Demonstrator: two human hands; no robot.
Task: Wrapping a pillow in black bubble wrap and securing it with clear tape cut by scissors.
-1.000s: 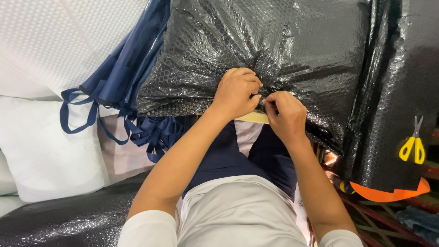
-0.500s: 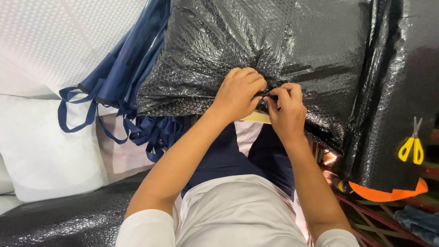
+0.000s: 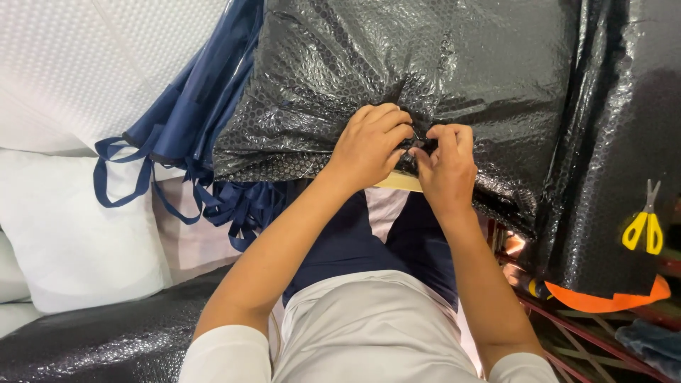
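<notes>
Left hand [image 3: 372,145] and right hand [image 3: 447,167] knuckle to knuckle, both clenched on a gathered fold of black bubble wrap [image 3: 425,64], fingertips pinching at the seam between them. Wrap bundled around something bulky (contents hidden), spreading away above both hands and resting over the lap. Surface glossy, dimpled with small bubbles, creased into radiating pleats at the pinch point. Pale yellowish strip [image 3: 401,182] showing just under the hands; kind not clear.

Risks, as judged: slick film likely to slip from a fingertip-only pinch; pleats could spring open if either hand eases; hard pulling could tear the thin film at the gather.

Yellow-handled scissors [image 3: 643,225] well off to the right-hand side, lying on more black wrap. Dark blue straps [image 3: 177,135] hanging beyond the left hand.
</notes>
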